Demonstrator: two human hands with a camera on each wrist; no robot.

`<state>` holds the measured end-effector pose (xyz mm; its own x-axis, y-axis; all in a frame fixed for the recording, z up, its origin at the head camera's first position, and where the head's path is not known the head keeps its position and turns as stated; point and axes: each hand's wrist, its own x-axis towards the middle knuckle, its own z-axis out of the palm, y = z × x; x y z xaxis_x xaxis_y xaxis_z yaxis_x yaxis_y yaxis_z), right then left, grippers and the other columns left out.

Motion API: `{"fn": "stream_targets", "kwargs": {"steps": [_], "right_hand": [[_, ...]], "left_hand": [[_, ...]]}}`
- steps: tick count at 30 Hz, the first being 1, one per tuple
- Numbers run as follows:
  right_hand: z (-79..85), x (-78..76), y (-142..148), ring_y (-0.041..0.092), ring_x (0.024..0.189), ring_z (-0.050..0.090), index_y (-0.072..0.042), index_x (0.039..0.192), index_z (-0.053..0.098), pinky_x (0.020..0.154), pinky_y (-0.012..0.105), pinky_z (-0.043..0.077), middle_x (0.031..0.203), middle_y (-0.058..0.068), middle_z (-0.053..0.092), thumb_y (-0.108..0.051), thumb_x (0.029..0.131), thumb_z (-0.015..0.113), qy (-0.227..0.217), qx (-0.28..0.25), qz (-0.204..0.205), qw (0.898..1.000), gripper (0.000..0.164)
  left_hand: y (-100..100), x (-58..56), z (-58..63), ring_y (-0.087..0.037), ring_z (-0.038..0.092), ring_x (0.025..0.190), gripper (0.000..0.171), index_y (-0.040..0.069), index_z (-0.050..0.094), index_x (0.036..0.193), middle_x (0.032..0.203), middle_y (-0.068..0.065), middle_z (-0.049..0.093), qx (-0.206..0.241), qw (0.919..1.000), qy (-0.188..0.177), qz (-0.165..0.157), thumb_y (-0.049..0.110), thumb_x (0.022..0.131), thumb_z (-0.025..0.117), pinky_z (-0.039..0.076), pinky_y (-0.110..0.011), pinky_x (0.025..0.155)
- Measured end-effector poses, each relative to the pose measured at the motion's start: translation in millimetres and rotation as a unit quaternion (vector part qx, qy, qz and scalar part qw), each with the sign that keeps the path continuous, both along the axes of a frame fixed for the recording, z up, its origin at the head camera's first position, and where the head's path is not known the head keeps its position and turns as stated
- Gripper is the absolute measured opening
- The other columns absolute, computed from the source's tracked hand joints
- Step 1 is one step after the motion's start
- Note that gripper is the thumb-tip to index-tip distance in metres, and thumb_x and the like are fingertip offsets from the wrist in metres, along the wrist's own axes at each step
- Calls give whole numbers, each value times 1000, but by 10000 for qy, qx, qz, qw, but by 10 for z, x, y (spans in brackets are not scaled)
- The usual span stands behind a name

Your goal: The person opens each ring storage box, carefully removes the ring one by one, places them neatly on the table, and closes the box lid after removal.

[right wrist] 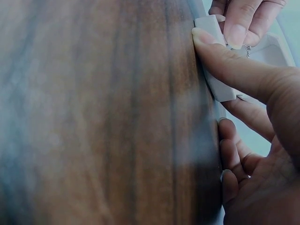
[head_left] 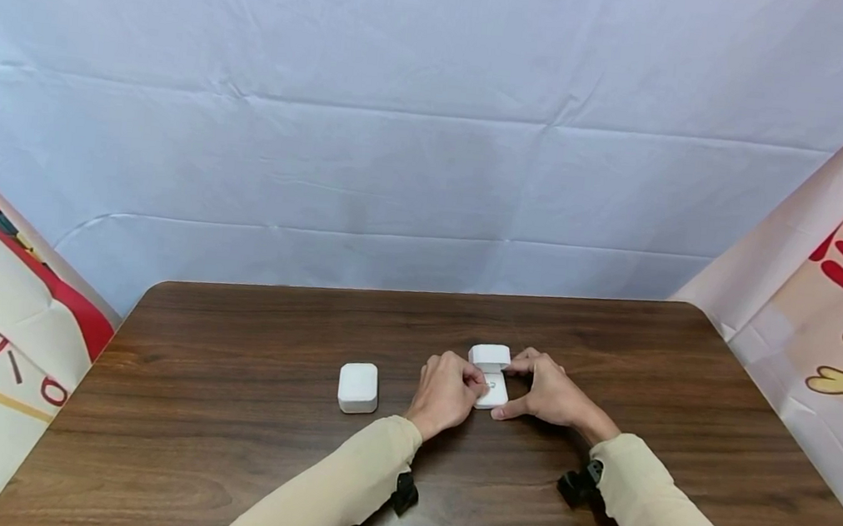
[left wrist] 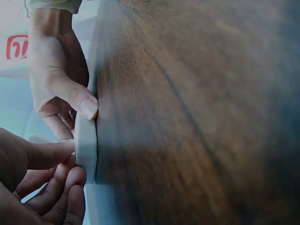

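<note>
A small white ring box (head_left: 492,397) stands on the wooden table with its hinged lid (head_left: 490,356) raised. Thumb and fingers of my right hand (head_left: 550,394) grip it from the right side, the thumb pressing its front edge. From the other side, my left hand (head_left: 446,392) reaches over the base and pinches a thin silvery ring (right wrist: 248,50) at the box's insert. Fingertips cover part of the ring, so I cannot tell how deep it sits. In the left wrist view, the box base (left wrist: 86,149) shows edge-on between both hands.
A second white box (head_left: 359,387), closed, sits on the table left of my left hand. The brown wooden table (head_left: 225,446) ends at a pale cloth backdrop (head_left: 399,169). Printed cloths hang at both sides.
</note>
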<state>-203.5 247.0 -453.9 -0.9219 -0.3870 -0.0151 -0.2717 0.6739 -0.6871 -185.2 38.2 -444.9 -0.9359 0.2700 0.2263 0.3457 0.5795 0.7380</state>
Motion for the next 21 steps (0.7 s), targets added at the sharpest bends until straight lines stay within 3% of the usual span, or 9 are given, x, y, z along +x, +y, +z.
{"fn": "stream_targets", "kwargs": {"steps": [21], "right_hand": [[-5, -7, -10, 32, 110, 55, -1, 118, 73, 97, 67, 29, 111, 6, 60, -33, 65, 98, 12, 47, -50, 10000, 67]], "left_hand": [[-123, 43, 111, 2, 56, 61, 12, 13, 79, 73, 63, 11, 67, 250, 9993, -239, -157, 9, 85, 82, 47, -22, 65]]}}
